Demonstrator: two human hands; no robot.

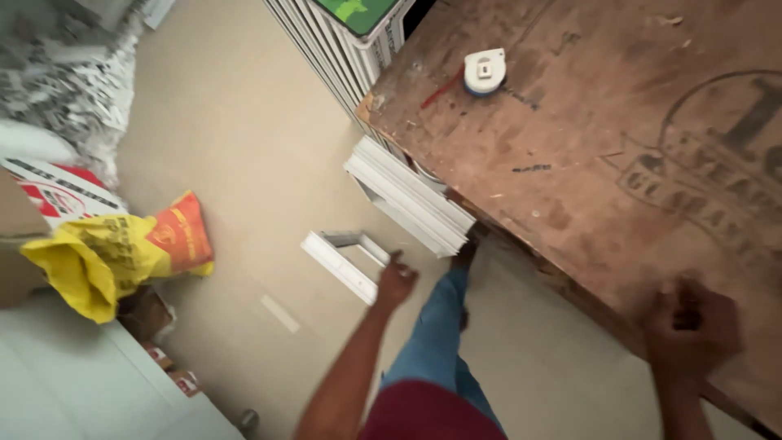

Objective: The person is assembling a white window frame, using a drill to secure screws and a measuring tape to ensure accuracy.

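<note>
Fingers of the left hand (396,279) curl loosely, reaching down toward a short white frame piece (346,261) on the floor (244,147); whether they touch it is hard to tell through blur. Fingers of the right hand (692,322) fold together into a fist resting on the worn wooden table (586,163), seemingly for support while bending. More white frame lengths (411,195) lean under the table's near edge. A tape measure (484,71) lies far on the tabletop. At left, a yellow sack (114,253) is partly cut off.

head view looks steeply down, tilted, over workbench (619,163) and floor (244,147).
</note>
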